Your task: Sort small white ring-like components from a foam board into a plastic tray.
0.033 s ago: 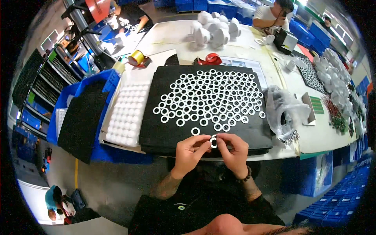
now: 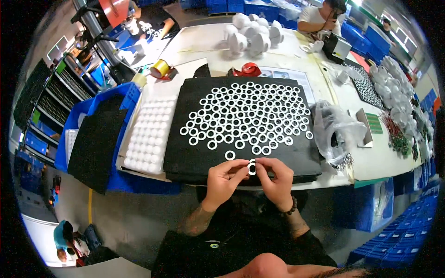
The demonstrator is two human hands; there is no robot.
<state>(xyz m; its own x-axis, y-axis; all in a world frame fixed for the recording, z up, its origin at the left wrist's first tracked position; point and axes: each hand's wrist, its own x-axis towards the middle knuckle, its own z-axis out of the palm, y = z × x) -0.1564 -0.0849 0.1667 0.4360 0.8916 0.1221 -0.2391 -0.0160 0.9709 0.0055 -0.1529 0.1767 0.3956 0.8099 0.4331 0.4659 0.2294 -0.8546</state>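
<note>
Two hands at the near table edge: left hand (image 2: pixel 225 179) and right hand (image 2: pixel 276 178), fingertips of both pinched on one white ring (image 2: pixel 252 167) over the black mat (image 2: pixel 194 153). Left: white dimpled tray (image 2: pixel 148 139). Centre: many white rings (image 2: pixel 245 116). Right: clear plastic bag (image 2: pixel 336 132).

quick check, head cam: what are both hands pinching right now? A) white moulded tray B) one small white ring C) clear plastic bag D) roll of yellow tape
B: the left hand and right hand meet at the near edge of the black mat, fingertips closed on a single white ring; the yellow tape roll, plastic bag and white tray lie untouched.
</note>
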